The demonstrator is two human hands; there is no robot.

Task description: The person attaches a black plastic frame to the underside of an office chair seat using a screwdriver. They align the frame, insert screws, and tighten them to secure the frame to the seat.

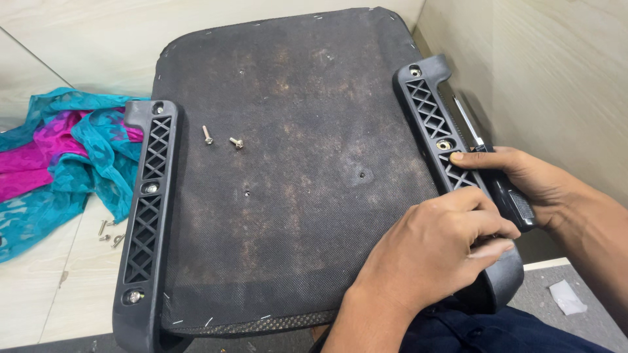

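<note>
An upturned seat base (pixel 288 170) lay underside-up on the floor (pixel 59 287), covered in dark fabric. 2 black armrest brackets flanked it: the left bracket (pixel 145 216) showed 3 screws seated, and the right bracket (pixel 437 124) showed 2 fitted near its upper end, its lower end hidden. The left hand (pixel 432 252) was clenched over that lower end. The right hand (pixel 523 180) gripped a screwdriver (pixel 504 189), forefinger on the bracket. 2 loose screws (pixel 222 138) rested on the fabric. Judged from this, fastening was mostly complete, with the right bracket's lower fixing outstanding.
</note>
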